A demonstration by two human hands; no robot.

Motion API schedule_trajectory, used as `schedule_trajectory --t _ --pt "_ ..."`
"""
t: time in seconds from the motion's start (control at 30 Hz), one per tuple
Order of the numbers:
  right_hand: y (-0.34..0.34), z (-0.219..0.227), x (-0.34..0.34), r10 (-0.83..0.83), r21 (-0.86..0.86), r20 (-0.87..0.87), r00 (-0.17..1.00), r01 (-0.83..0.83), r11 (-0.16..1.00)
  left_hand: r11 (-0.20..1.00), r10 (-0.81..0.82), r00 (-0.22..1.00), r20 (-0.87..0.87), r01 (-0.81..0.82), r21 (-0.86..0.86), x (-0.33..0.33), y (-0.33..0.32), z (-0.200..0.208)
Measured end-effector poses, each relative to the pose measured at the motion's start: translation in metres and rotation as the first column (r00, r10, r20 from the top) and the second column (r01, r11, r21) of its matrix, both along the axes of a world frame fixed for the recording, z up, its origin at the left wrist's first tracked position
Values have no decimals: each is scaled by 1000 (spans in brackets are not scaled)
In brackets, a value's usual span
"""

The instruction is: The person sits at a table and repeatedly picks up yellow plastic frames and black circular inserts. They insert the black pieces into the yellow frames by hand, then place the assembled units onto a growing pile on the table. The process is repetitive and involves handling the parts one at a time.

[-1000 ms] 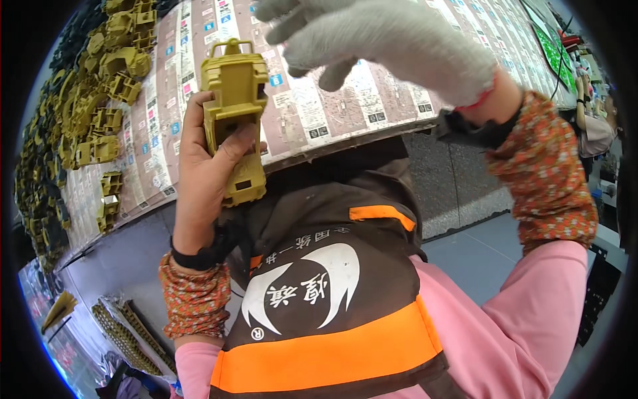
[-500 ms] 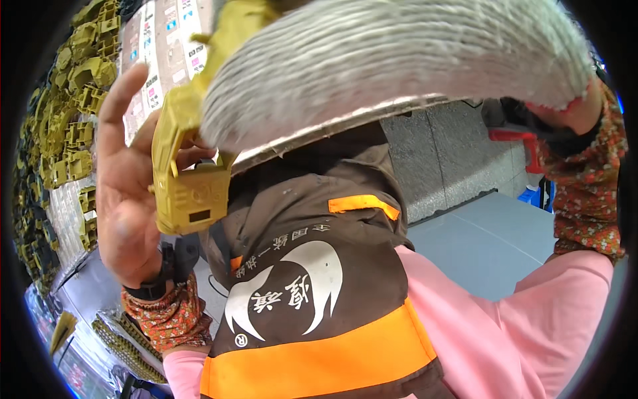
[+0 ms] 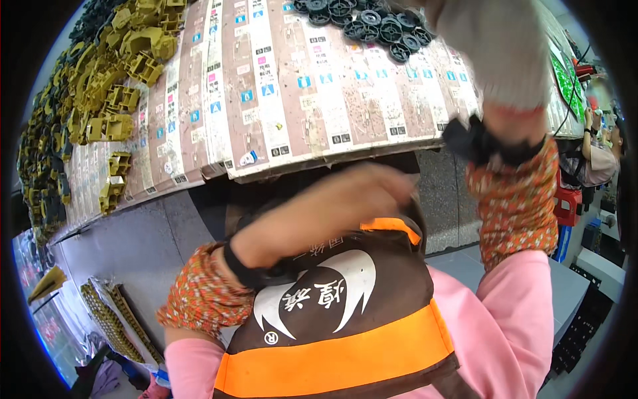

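Note:
My left hand (image 3: 362,189), bare with a black band at the wrist, crosses in front of my apron (image 3: 399,292), just below the near edge of the table. Its fingers are smeared by motion, and I see nothing plainly held in it. My right hand (image 3: 495,56), in a whitish knitted glove, reaches over the table at the upper right. It is nearest to a heap of black plastic wheels (image 3: 382,30). Blur and the picture's edge hide its fingers.
A table (image 3: 286,126) covered with printed sheets spans the view. Mustard-yellow plastic shells (image 3: 109,126) are piled on its left side, with dark parts behind. A red stool (image 3: 567,206) stands at the right, and another person (image 3: 598,156) is beyond it.
The yellow shell by my left hand is out of sight there. My left hand swung right across my apron. My gloved right hand moved away from me over the table, and the wheels came into view.

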State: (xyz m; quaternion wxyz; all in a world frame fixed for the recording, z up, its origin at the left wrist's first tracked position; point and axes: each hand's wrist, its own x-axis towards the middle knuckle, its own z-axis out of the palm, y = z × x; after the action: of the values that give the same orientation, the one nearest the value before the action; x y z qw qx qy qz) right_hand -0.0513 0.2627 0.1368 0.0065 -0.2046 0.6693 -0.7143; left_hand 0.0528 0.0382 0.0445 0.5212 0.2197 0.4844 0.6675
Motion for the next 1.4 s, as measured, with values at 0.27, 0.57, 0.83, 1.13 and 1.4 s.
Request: schedule_trajectory --t 0.27,0.57,0.83,1.13,1.4 --pt "29 50 -50 -30 38 -127 992 35 999 797 -594 804 -41 594 113 62 142 23" --pt "34 60 -64 -55 -15 -167 984 53 998 814 -552 831 69 519 260 75 130 10" --pt "-21 -4 59 -170 63 212 962 160 985 999 52 970 236 -54 2 17 8 4" --pt "-76 -96 116 -62 -155 650 757 212 965 743 606 741 289 -657 127 -2 -64 -12" --pt "-67 -96 117 -99 515 98 990 34 857 466 848 459 267 -884 38 -10 -77 -35"
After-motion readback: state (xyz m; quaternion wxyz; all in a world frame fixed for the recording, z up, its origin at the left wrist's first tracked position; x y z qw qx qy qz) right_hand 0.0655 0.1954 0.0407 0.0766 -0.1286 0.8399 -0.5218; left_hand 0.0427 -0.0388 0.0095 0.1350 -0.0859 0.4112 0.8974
